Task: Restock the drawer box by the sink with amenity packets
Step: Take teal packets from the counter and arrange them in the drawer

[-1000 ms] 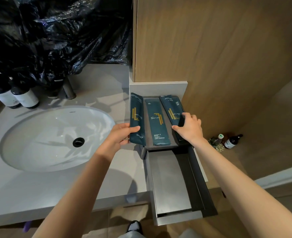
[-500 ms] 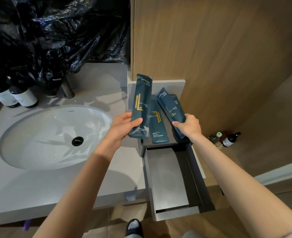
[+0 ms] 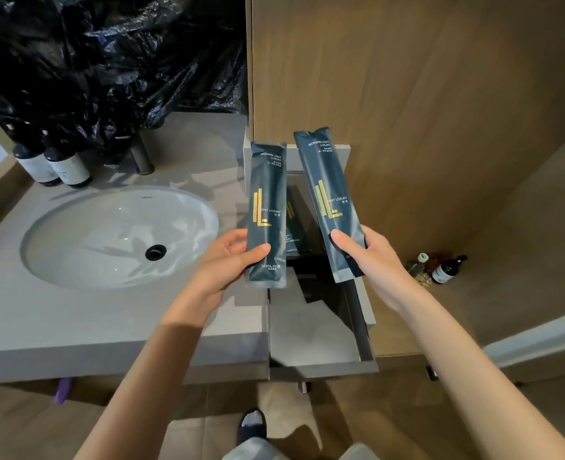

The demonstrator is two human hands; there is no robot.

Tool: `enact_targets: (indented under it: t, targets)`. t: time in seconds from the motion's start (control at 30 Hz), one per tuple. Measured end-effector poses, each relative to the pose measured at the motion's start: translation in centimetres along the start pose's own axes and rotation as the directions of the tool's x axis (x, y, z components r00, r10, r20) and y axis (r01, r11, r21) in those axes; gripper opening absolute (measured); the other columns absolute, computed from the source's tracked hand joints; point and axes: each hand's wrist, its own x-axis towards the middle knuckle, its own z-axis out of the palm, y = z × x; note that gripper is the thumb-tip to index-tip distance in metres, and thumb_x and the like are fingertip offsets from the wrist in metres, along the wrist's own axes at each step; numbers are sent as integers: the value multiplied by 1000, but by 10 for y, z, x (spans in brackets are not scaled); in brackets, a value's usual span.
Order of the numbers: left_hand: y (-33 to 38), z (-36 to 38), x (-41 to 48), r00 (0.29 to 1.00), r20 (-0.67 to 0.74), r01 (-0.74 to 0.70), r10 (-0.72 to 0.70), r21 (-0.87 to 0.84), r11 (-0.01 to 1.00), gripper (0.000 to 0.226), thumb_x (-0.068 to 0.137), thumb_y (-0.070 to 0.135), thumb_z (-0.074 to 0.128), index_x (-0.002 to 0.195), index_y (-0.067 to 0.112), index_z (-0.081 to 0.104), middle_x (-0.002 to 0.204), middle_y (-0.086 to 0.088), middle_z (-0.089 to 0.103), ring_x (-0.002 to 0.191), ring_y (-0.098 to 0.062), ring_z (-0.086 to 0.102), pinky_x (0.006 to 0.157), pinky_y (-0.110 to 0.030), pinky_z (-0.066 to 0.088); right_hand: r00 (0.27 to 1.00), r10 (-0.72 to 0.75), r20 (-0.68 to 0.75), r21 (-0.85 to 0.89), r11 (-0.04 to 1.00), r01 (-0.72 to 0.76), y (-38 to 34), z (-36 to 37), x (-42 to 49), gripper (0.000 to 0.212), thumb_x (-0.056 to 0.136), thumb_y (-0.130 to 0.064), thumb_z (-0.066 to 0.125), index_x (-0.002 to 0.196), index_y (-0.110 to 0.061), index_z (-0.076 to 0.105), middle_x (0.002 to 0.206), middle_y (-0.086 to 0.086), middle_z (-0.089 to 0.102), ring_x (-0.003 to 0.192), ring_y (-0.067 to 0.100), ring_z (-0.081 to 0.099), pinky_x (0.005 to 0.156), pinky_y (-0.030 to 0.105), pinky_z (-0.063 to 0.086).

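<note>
The left hand [image 3: 228, 263] pinches a dental kit packet [image 3: 267, 200] and the right hand [image 3: 370, 257] a matching packet [image 3: 327, 194] by their lower ends above the open drawer box [image 3: 307, 327] at the bench's [image 3: 75, 320] right edge, so a slack pinch could drop one onto the floor [image 3: 191, 436].

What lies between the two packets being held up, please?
In the head view, a third packet shows between the left packet and right packet, lying in the drawer box.
</note>
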Motion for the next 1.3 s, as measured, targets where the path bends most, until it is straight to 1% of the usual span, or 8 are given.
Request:
enact_targets:
  t: [0.23,0.43,0.6,0.73,0.9,1.0,1.13,1.3]
  targets:
    - [-32,37,-63,997,55,51,-52,14,999,28,82,0,68,104,14,59,89,-1,76,76,-12,72,66,-22,58,998,-28,58,42,999,25,27,-10,-47,35,90,-32,63,124,-31,58,118,-12,67,108,5,64,91,28,52]
    - [-51,63,-94,995,42,91,-95,95,991,24,77,8,76,95,14,61,95,-7,76,91,-28,71,90,-44,54,1000,15,-12,82,997,-14,47,-11,-69,35,83,-18,73,117,-20,62,107,-3,72,97,12,69,85,35,58]
    - [-55,71,-111,994,46,86,-99,225,970,18,83,21,72,99,17,63,87,0,74,67,-6,67,58,-18,53,992,119,28,85,989,-121,53,-24,-77,34,80,-14,76,112,-18,65,105,0,73,95,16,70,85,36,57]
    - [-56,67,-111,992,-12,125,-125,182,975,26,91,23,62,115,16,64,91,0,73,59,-6,66,62,-20,58,972,215,93,8,976,-217,58,-40,-77,28,77,-14,78,103,-17,71,99,2,76,97,22,70,91,41,54]
    - [-70,67,-101,949,98,287,-298,119,951,53,83,19,71,132,11,51,111,-11,71,85,-17,72,67,-27,59,947,298,117,11,953,-301,66,-35,-82,27,75,-12,79,101,-15,73,99,3,76,95,23,71,91,41,54]
    - [-78,60,-94,934,116,330,-339,92,940,62,79,14,75,135,4,48,111,-13,71,89,-19,73,72,-29,59,935,326,138,80,937,-339,66,-32,-84,26,82,-11,73,107,-8,68,96,7,73,79,21,70,77,36,58]
    - [-76,40,-85,934,71,337,-349,138,931,46,80,8,74,124,3,58,104,-13,73,84,-18,73,73,-27,60,922,350,164,116,922,-371,60,-42,-87,24,86,-12,69,109,-7,62,83,10,68,58,17,63,55,25,53]
    - [-66,31,-53,925,-21,373,-380,243,895,50,77,3,75,123,-3,56,94,-12,71,61,-9,72,56,-18,57,898,400,186,95,902,-421,59,-51,-88,26,86,-12,68,109,-3,59,77,10,61,52,14,60,45,20,48]
